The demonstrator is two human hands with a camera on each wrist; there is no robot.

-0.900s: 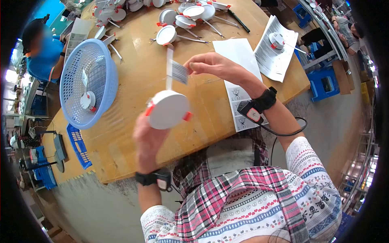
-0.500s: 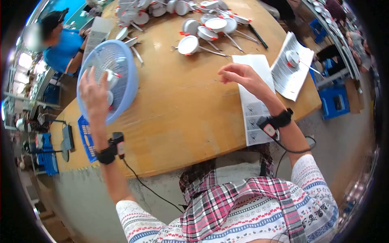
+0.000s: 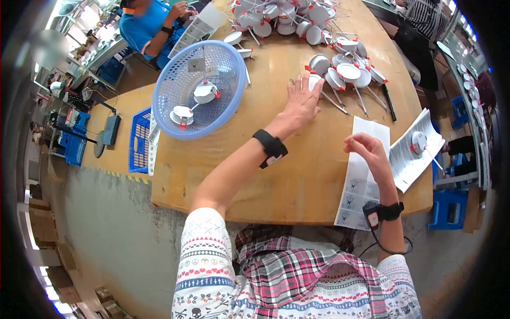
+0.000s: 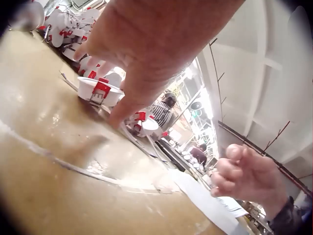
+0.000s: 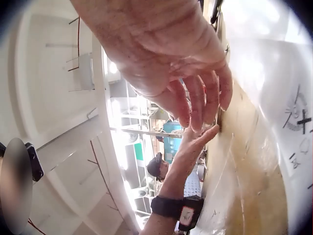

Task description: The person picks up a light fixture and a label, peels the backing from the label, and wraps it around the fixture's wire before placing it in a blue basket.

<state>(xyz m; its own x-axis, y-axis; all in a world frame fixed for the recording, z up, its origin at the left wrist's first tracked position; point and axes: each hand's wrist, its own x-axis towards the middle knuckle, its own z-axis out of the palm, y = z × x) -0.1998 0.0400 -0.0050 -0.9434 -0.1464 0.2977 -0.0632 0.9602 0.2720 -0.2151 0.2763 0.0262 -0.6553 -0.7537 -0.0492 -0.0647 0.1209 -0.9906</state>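
My left hand (image 3: pixel 303 103) reaches with spread fingers over a round white downlight (image 3: pixel 314 81) at the near side of a small group on the table. In the left wrist view, its fingers and thumb stand around that downlight (image 4: pixel 100 91), which has a red-tabbed spring clip. My right hand (image 3: pixel 370 151) hovers over a printed white label sheet (image 3: pixel 366 183), fingers loosely bent, with nothing seen between them. A blue perforated basket (image 3: pixel 240 101) on the left holds two downlights (image 3: pixel 204 92) and a tag (image 3: pixel 196 65).
More downlights (image 3: pixel 348 72) with cables lie behind my left hand, and a large pile (image 3: pixel 287 24) sits farther back. A black pen (image 3: pixel 389 103) lies to the right. One downlight (image 3: pixel 418 141) rests on printed papers (image 3: pixel 406 169). A person in blue (image 3: pixel 146 29) works at back left.
My left hand carried a tagged downlight to the basket, let it go there, and swung right to the small group. The right hand left the tag and drew back over the label sheet.
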